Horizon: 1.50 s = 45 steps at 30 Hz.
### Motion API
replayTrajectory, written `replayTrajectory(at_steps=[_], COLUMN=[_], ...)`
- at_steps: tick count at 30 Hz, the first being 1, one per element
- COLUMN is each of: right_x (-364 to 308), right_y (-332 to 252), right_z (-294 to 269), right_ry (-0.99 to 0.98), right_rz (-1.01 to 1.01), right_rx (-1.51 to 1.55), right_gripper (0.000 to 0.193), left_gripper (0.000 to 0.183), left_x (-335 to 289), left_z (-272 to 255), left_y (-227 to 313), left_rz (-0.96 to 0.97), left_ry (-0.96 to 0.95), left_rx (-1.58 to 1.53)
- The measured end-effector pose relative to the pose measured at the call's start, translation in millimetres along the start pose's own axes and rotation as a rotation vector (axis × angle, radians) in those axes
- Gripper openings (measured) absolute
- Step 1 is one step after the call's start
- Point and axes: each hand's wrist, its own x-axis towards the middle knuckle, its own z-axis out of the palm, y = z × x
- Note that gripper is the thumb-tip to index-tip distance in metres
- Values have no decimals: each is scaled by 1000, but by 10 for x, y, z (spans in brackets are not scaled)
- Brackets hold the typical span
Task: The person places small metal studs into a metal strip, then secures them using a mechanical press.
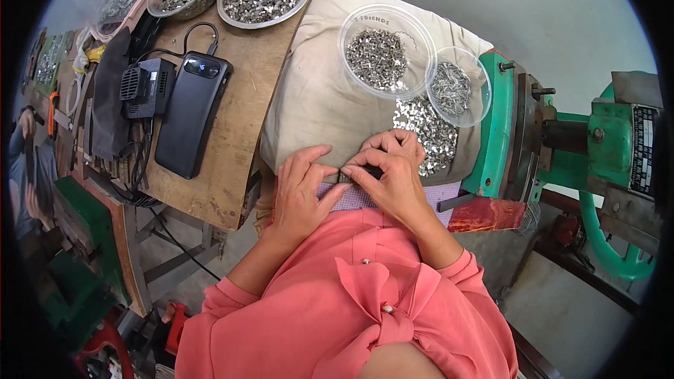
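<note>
My left hand (303, 186) is above the cloth-covered work surface, thumb and index finger curved toward a small dark piece (342, 177) that is mostly hidden by fingertips. Against it my right hand (393, 168) meets the left, thumb and index finger pinched together on something too small to name. Just beyond the right hand lies a loose pile of small shiny metal parts (432, 142). Behind the pile stand a clear round tub (430, 36) of small cylindrical metal pieces and a smaller clear tub (484, 95) of thin silvery pins or rivets.
Green machinery with a handwheel (588, 231) stands at the right. On the wooden table (242, 105) at left are a black power bank (193, 116), a black cabled device (146, 88), and a metal bowl (306, 5) and plastic bowl (156, 1) of metal parts. Another person's hand (28, 124) shows far left.
</note>
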Motion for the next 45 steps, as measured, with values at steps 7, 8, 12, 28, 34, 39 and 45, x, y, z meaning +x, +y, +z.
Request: replayTrajectory(at_steps=[7,8,12,28,34,39,45], right_x=[-34,-33,0,-17,3,-27,-28], right_y=[31,36,65,219,360,302,258], right_z=[-104,-116,-154,-188,-130,-198,-192], right_ry=[-65,-66,-73,209,176,241,168], right_rz=[31,30,21,-171,-132,-177,-79], right_rx=[-10,-9,9,-299,-208,-287,-186], right_gripper=[12,12,13,13,13,11,7], left_gripper=[29,29,28,29,27,25,30], left_x=[-7,-5,18,-28,-71,-20,31], left_z=[3,3,6,72,95,69,14], left_y=[7,10,12,-55,-41,-39,-30], left_rz=[-12,-14,-2,100,41,96,64], left_ry=[-25,-25,-19,54,60,25,35], left_rx=[-10,-10,-12,-69,-84,-94,28])
